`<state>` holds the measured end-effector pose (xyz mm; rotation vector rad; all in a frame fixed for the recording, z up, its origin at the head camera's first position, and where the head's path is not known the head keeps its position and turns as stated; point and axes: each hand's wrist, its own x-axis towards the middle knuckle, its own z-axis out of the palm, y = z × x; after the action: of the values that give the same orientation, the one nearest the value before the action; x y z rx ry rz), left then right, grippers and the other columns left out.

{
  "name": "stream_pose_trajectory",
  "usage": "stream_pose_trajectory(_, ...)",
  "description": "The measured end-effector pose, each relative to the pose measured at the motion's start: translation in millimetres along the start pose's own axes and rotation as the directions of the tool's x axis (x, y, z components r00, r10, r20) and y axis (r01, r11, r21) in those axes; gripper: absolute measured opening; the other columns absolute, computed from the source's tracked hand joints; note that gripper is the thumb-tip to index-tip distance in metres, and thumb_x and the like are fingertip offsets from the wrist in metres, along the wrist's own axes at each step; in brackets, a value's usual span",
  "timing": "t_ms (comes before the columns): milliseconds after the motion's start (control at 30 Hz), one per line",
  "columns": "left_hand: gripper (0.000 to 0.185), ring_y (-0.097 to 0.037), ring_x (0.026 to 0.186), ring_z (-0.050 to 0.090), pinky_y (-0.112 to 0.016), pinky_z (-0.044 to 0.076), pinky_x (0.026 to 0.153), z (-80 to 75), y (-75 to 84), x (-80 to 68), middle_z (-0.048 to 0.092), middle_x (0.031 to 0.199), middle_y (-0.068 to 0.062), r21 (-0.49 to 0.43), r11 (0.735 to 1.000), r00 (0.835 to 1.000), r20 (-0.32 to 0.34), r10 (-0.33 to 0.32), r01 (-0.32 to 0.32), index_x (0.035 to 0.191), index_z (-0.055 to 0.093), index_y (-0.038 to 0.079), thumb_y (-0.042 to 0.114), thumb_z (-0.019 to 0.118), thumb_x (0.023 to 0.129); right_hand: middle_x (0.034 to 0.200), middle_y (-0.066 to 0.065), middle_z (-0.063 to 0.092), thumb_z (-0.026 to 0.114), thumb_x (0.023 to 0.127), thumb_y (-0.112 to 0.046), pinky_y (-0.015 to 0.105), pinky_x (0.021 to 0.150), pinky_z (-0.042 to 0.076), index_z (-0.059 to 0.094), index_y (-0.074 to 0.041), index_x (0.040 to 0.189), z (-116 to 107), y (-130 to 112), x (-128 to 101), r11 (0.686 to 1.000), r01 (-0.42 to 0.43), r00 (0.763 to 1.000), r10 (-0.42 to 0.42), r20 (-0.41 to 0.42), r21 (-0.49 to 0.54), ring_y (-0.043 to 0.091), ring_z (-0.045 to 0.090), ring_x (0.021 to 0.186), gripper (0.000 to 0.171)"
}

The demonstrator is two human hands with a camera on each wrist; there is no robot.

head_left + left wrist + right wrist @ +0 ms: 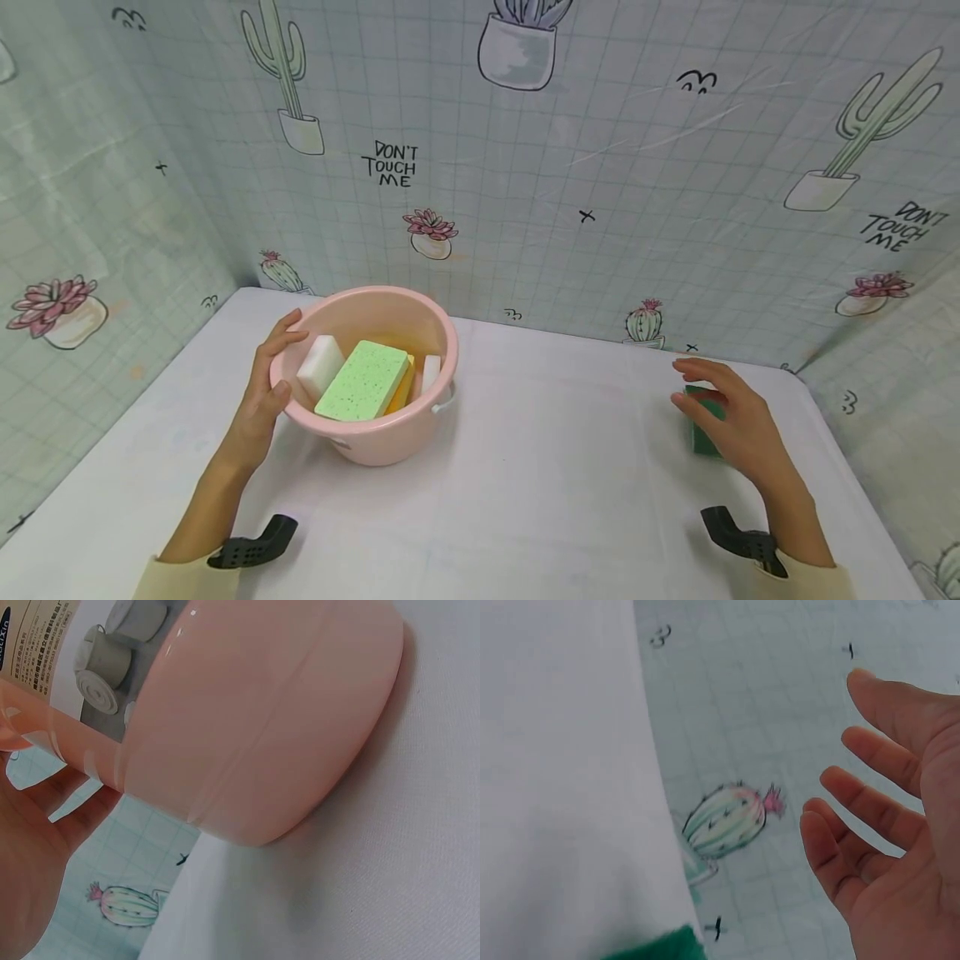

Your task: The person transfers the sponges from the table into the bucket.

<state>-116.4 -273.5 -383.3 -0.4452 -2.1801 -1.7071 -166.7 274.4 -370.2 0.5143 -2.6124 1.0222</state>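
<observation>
A pink bucket (384, 442) stands on the left half of the table, with a light green speckled sponge (363, 379), a white block (321, 367) and a yellow piece (402, 387) inside. My left hand (258, 400) rests on the bucket's left side, fingers extended along the wall near the rim; part of them is hidden behind the bucket in the left wrist view. On the right, my right hand (731, 421) hovers over a dark green block (703, 440), partly covering it in the head view. Its fingers are loosely curved, thumb apart, and hold nothing.
A white cloth covers the table (540, 500). Behind it hangs a curtain (525, 217) printed with cacti, which also closes off both sides. A second small white piece (431, 372) lies inside the bucket, near its right wall. Each wrist wears a black band (255, 543).
</observation>
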Motion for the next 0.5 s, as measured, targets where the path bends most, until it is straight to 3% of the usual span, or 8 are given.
stream_pose_trajectory(167,0.053,-0.020,0.142,0.009,-0.063,0.007,0.108,1.0,-1.4,-0.4,0.012,0.157,0.000,-0.005,1.000,1.000,-0.002,0.005,-0.005,0.141,0.033,0.008,0.027,0.042,0.093,0.130,0.008,0.050,0.065,0.092,-0.019,0.002,0.081,0.036,0.054,-0.014,0.134,-8,22,-12,0.995,-0.081,0.997,0.080,-0.017,-0.054,-0.009,0.043,0.105,0.044)
stream_pose_trajectory(267,0.053,-0.019,0.143,0.008,-0.067,0.005,0.106,1.1,-2.3,0.3,0.012,0.158,0.001,-0.002,1.000,1.000,-0.003,0.004,-0.004,0.141,0.033,0.008,0.027,0.042,0.093,0.132,0.011,0.049,0.063,0.094,-0.024,0.000,0.078,0.034,0.053,-0.013,0.135,-11,33,-17,0.987,-0.139,0.990,0.137,-0.029,-0.079,0.001,0.045,0.107,0.044)
stream_pose_trajectory(400,0.052,-0.020,0.142,0.009,-0.051,0.011,0.111,-0.3,-2.0,1.0,0.012,0.157,0.000,0.006,1.000,1.000,-0.002,0.016,-0.016,0.140,0.033,0.007,0.027,0.042,0.093,0.134,0.016,0.047,0.058,0.096,-0.030,0.002,0.078,0.034,0.051,-0.011,0.137,-11,48,-23,0.971,-0.218,0.975,0.213,-0.054,-0.097,0.025,0.046,0.113,0.046)
stream_pose_trajectory(467,0.052,-0.020,0.142,0.010,-0.043,0.013,0.110,-1.1,-1.5,1.1,0.012,0.157,0.000,0.010,1.000,1.000,0.002,0.024,-0.024,0.140,0.033,0.006,0.026,0.042,0.093,0.136,0.019,0.044,0.056,0.097,-0.032,0.015,0.089,0.042,0.049,-0.009,0.139,-10,55,-26,0.962,-0.261,0.964,0.255,-0.071,-0.080,0.035,0.044,0.115,0.048)
stream_pose_trajectory(500,0.052,-0.020,0.142,0.010,-0.040,0.015,0.109,-1.5,-1.2,1.2,0.012,0.157,0.000,0.008,1.000,1.000,0.004,0.025,-0.025,0.140,0.033,0.006,0.026,0.042,0.093,0.137,0.019,0.044,0.055,0.097,-0.034,0.016,0.089,0.043,0.048,-0.010,0.140,-9,59,-28,0.954,-0.288,0.956,0.281,-0.083,-0.088,0.035,0.044,0.116,0.049)
